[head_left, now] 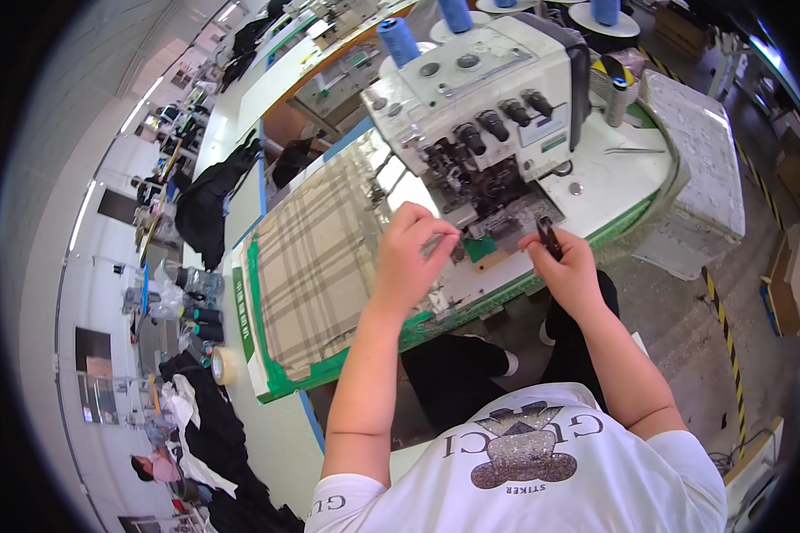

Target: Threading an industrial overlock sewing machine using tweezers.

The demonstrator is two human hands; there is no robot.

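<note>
An overlock sewing machine point(480, 98) with a white body and several black tension dials stands on the worktable in front of me. My left hand point(409, 253) is just left of its needle area, thumb and forefinger pinched together. Whatever that pinch holds is too small to make out. My right hand point(567, 266) is at the machine's front right, closed around small black thread snips point(549, 240) that stick up from the fist. A green piece point(480, 248) and a tan strip point(492, 260) lie by the machine's front edge, between my hands.
Checked fabric point(316, 258) covers the table's left part, edged with green tape point(280, 382). Metal tweezers point(634, 150) lie at the right. Blue thread cones point(398, 42) stand behind the machine. A white bin point(698, 169) is beside the table. Dark cloth point(213, 209) is piled farther left.
</note>
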